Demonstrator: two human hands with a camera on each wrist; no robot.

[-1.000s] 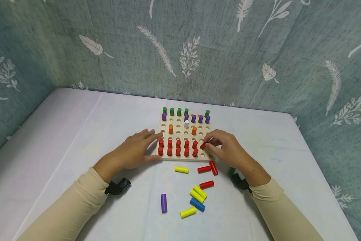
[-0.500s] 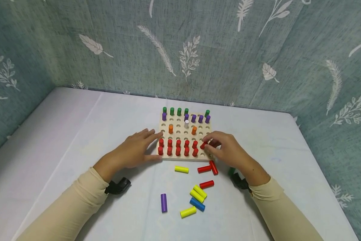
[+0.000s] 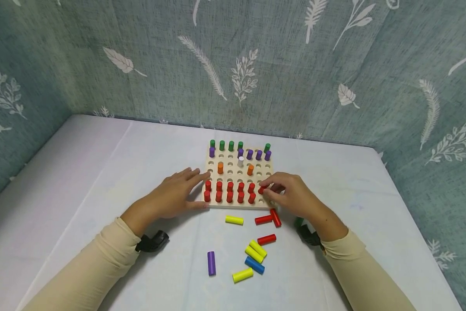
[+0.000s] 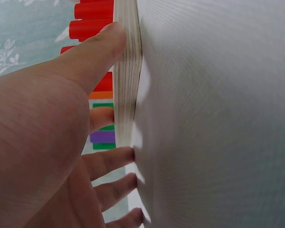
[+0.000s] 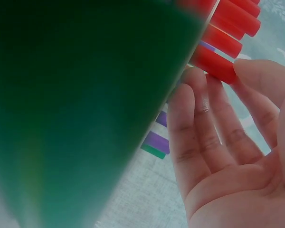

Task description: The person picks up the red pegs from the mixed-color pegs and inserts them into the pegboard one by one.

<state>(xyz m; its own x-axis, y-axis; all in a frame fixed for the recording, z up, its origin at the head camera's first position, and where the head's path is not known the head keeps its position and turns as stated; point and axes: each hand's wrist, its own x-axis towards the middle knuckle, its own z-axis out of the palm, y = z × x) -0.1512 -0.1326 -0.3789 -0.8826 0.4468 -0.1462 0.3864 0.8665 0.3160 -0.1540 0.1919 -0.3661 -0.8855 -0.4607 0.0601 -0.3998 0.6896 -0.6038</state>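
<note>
A wooden pegboard (image 3: 236, 207) stands between the two hands, with two rows of upright red pegs (image 3: 230, 197) along its front. My left hand (image 3: 174, 195) lies at its left side with fingers spread. In the left wrist view the thumb (image 4: 115, 35) touches the board's edge (image 4: 128, 76) and other fingertips reach down to the cloth. Thumb and forefinger of my right hand (image 3: 293, 194) pinch a red peg (image 5: 218, 66), which stands at the right end of the second row from the front. Its lower end is hidden in the right wrist view.
Loose on the white cloth lie several yellow pegs (image 3: 234, 220), red pegs (image 3: 266, 239), a blue peg (image 3: 254, 264) and a purple peg (image 3: 211, 263). A green peg (image 3: 298, 222) lies by the right wrist. Green, purple, white and orange pegs stand farther back on the board.
The red peg between the right fingers has gone from a tilt to nearly upright, and the right hand has dipped slightly. The left hand has stayed in place.
</note>
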